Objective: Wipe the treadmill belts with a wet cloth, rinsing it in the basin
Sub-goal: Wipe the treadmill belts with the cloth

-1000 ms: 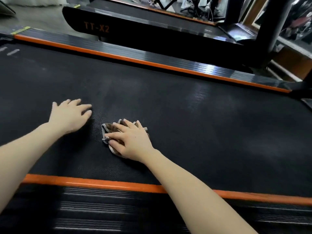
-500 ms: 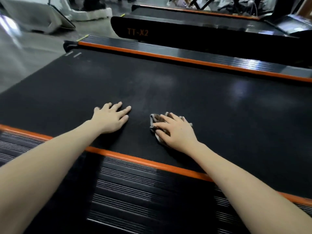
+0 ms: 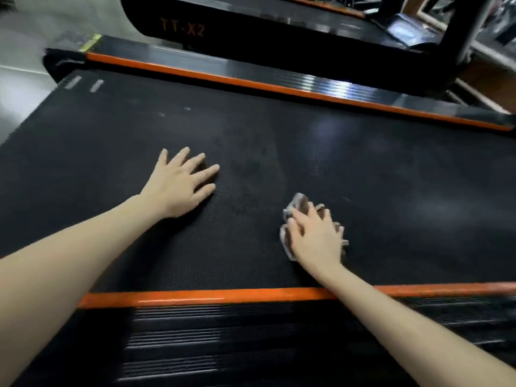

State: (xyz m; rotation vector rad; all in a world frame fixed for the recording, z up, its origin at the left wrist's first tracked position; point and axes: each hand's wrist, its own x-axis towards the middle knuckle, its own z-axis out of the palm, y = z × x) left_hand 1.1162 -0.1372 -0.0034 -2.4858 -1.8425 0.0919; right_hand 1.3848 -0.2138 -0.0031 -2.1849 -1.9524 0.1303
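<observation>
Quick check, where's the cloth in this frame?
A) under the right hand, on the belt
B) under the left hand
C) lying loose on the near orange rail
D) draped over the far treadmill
A: the bunched cloth sits beneath the right hand, which presses it onto the black belt, while the left hand lies flat on bare belt with nothing under it.
</observation>
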